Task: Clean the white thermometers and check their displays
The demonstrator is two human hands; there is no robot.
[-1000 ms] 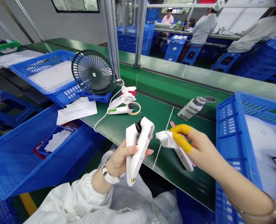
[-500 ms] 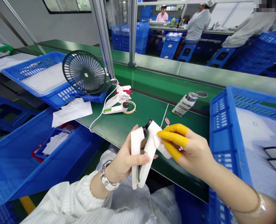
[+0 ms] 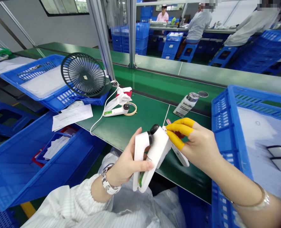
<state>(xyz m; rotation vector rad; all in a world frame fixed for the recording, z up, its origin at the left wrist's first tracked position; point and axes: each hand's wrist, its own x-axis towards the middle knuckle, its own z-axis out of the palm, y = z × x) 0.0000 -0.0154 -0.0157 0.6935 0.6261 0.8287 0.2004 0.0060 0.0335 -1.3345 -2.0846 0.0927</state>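
Note:
My left hand [image 3: 128,161] is closed around two white handheld devices side by side, each with a round black head. The left device [image 3: 139,148] stands nearly upright; the right device [image 3: 157,144] tilts, and a green circuit board [image 3: 141,179] shows low between the shells. Yellow finger covers sit on several fingers of my right hand [image 3: 194,136]. Its fingertips pinch a white cloth [image 3: 165,129] beside the right device's head; much of the cloth is hidden. Below these fingers, a long white piece with small dark marks [image 3: 181,156] is partly covered by my hand.
Another white device [image 3: 116,111] lies by a tape roll [image 3: 132,109] on the green table [image 3: 150,110]. A bottle [image 3: 186,104] stands farther right. Blue crates flank me, the right crate [image 3: 220,126] holding more devices. A dark fan [image 3: 83,74] stands left. People sit beyond.
My right fingers have shifted up and slightly right along the tilted device, towards its head. That device has turned somewhat in my left hand. The long white piece shows more now.

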